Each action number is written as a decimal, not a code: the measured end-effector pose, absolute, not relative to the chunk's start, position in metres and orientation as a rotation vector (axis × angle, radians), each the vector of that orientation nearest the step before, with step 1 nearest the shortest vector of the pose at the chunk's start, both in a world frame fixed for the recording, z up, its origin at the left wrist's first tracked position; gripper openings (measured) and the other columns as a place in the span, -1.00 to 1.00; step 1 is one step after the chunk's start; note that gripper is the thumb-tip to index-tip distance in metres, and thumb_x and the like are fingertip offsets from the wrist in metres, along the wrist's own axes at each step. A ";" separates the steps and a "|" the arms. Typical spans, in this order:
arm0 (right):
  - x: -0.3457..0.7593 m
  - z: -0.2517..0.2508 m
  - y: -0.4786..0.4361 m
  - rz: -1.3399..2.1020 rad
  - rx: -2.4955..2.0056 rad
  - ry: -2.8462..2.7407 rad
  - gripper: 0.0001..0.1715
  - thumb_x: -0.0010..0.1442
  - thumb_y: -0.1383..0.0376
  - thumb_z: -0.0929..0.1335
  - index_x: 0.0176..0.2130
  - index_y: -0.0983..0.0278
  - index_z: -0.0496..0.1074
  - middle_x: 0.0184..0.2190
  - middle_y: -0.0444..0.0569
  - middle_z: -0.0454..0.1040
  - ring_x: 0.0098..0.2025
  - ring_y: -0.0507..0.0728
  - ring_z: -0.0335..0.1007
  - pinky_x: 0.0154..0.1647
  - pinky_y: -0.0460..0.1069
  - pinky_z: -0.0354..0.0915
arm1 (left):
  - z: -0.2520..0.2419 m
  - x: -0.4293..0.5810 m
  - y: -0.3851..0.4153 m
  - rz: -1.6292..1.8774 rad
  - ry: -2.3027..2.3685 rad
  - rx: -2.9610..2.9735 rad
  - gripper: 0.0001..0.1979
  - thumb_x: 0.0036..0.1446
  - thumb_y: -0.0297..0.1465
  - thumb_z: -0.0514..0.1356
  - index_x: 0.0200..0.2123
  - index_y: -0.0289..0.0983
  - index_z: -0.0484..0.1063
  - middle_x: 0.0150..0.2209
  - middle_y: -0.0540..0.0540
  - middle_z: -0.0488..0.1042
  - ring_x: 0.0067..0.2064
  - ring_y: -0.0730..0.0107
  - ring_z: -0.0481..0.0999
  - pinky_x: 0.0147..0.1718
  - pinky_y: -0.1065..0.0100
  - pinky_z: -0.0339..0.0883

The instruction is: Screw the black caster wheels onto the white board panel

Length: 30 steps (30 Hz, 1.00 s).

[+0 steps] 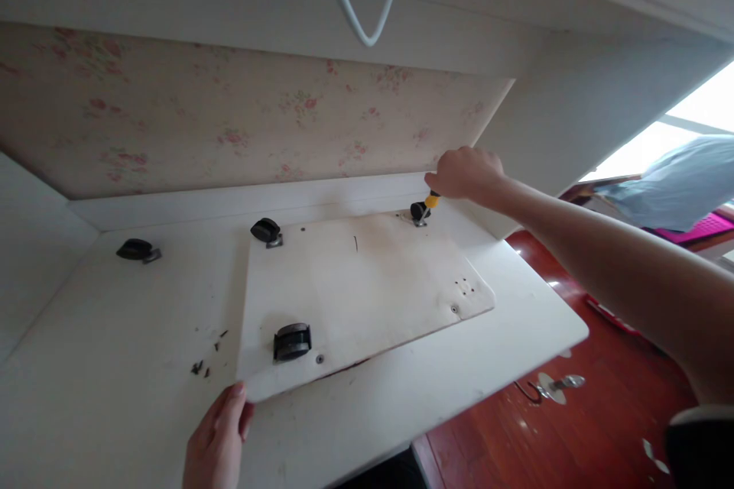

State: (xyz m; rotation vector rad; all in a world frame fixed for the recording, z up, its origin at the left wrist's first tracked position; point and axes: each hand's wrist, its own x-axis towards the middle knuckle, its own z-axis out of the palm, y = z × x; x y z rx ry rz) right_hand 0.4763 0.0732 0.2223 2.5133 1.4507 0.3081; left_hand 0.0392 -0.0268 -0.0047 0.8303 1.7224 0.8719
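A white board with rounded corners lies flat on the white desk. Black caster wheels sit on it: one at the far left corner, one at the near left, and one at the far right. My right hand is closed around a yellow-handled screwdriver, its tip down at the far right caster's metal plate. With thumb and fingers my left hand grips the board's near left corner. Small holes show at the board's near right corner, where there is no caster.
A loose caster and several small screws lie on the desk left of the board. Floral wallpaper covers the wall behind. A white cable hangs overhead. Beyond the desk's right edge is a red wooden floor.
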 end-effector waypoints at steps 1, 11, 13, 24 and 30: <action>0.475 0.222 0.075 0.293 2.546 1.417 -0.35 0.19 -0.04 0.24 -0.04 0.37 0.54 -0.08 0.41 0.50 -0.09 0.51 0.43 -0.29 0.20 0.29 | -0.006 0.039 -0.027 0.877 1.726 0.798 -0.57 -0.21 0.01 0.29 -0.43 -0.23 0.42 -0.52 -0.05 0.44 -0.33 0.15 0.46 -0.29 0.19 0.36; 0.491 0.236 0.058 0.080 1.982 1.964 -0.46 0.08 -0.02 0.40 -0.01 0.18 0.46 -0.19 0.07 0.57 -0.20 0.26 0.45 -0.28 0.06 0.22 | -0.005 0.036 -0.026 0.866 1.643 0.802 -0.59 -0.19 0.00 0.30 -0.45 -0.22 0.40 -0.48 -0.06 0.47 -0.31 0.16 0.49 -0.26 0.22 0.40; 0.494 0.236 0.055 0.140 1.902 1.929 -0.62 0.14 0.02 0.36 -0.15 0.19 0.54 -0.28 0.05 0.58 -0.21 0.24 0.45 -0.28 0.04 0.21 | -0.005 0.036 -0.025 0.865 1.638 0.814 -0.59 -0.19 0.00 0.30 -0.44 -0.22 0.41 -0.47 -0.07 0.49 -0.30 0.16 0.50 -0.26 0.22 0.40; 0.473 0.223 0.068 0.311 2.469 1.396 -0.45 0.14 -0.02 0.31 -0.12 0.30 0.60 -0.23 0.29 0.56 -0.21 0.39 0.49 -0.38 0.12 0.30 | -0.008 0.040 -0.027 0.925 1.641 0.648 -0.58 -0.24 -0.10 0.29 -0.33 -0.27 0.48 -0.28 -0.12 0.57 -0.19 0.11 0.53 -0.22 0.21 0.44; 0.470 0.238 0.057 0.033 2.201 1.785 -0.24 0.00 -0.03 0.43 0.10 0.30 0.38 0.07 0.24 0.41 -0.19 0.26 0.46 -0.28 0.07 0.32 | -0.011 0.037 -0.027 0.898 1.605 0.650 -0.55 -0.25 -0.08 0.30 -0.32 -0.27 0.48 -0.27 -0.11 0.56 -0.18 0.13 0.53 -0.22 0.24 0.43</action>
